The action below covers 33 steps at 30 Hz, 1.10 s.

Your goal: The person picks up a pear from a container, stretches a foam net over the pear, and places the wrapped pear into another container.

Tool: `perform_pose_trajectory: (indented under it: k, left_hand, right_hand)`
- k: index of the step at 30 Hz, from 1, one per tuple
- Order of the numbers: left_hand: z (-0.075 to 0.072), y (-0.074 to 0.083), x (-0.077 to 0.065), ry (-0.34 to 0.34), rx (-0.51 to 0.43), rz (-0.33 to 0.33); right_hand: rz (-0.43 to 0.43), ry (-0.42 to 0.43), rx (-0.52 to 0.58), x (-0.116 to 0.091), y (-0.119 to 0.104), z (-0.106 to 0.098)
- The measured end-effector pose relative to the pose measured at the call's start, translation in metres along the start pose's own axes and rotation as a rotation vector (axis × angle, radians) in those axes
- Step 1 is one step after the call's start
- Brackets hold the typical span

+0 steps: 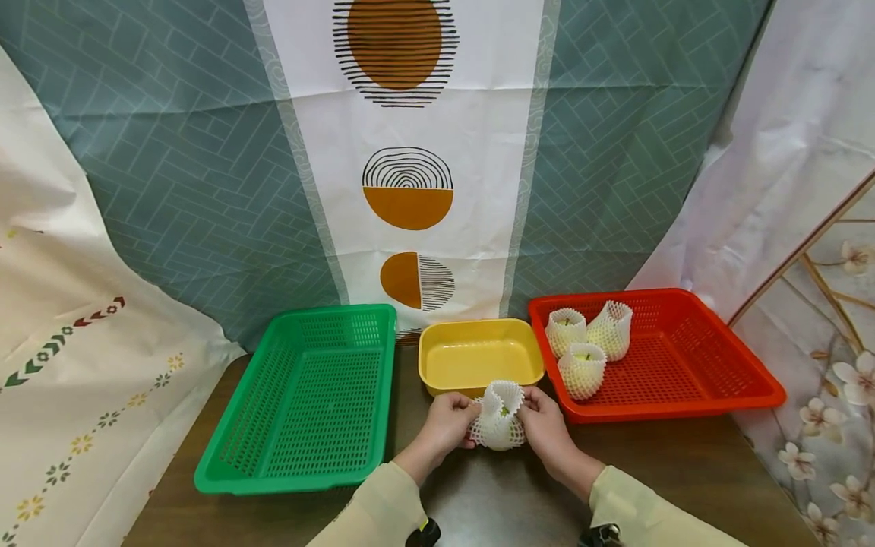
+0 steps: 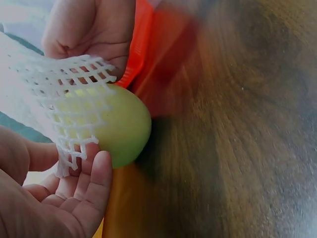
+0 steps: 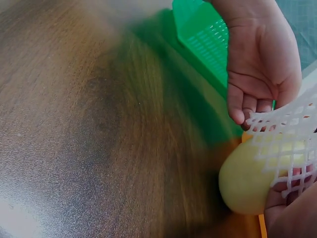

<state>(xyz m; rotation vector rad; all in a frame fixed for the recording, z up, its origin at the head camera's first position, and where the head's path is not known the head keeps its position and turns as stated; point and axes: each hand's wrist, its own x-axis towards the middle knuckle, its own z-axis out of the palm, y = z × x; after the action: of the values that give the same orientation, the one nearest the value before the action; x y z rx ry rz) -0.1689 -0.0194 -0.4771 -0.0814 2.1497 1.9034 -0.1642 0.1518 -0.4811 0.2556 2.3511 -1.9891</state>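
A pale yellow-green, apple-like fruit (image 2: 130,126) stands on the table just in front of the yellow tray. Its upper part is inside a white foam net sleeve (image 1: 501,414), and the bare lower part shows in both wrist views. My left hand (image 1: 444,427) pinches the sleeve's lower edge on the left between thumb and fingers. On the opposite side, my right hand (image 1: 547,433) grips the same edge. Some fingertips of the right hand are hidden behind the netting in the right wrist view.
A yellow tray (image 1: 481,325) lies right behind the hands. The green basket (image 1: 321,410) is on the left. On the right, a red basket (image 1: 673,372) holds three net-wrapped fruits (image 1: 582,372) at its left end. A patterned cloth (image 1: 198,152) hangs behind the brown table (image 1: 478,501).
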Motion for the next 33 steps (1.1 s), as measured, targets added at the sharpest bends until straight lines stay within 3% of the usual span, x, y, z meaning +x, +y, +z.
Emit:
perform_pose_trajectory:
  k: [5, 19, 26, 33]
  left_hand:
    - [-0.003, -0.002, 0.0, 0.018, 0.028, 0.012]
    - [-0.007, -0.01, -0.001, 0.187, 0.258, 0.015]
    - [-0.008, -0.013, -0.001, 0.204, 0.308, -0.013]
    - [-0.012, -0.017, 0.0, 0.221, 0.337, -0.013]
  right_hand:
    - [-0.009, -0.026, 0.0, 0.001, -0.001, 0.002]
    - [0.015, -0.072, -0.078, 0.002, 0.007, 0.002]
    - [-0.004, -0.037, -0.172, 0.005, 0.014, 0.002]
    - [0.009, -0.093, -0.175, 0.005, 0.019, 0.001]
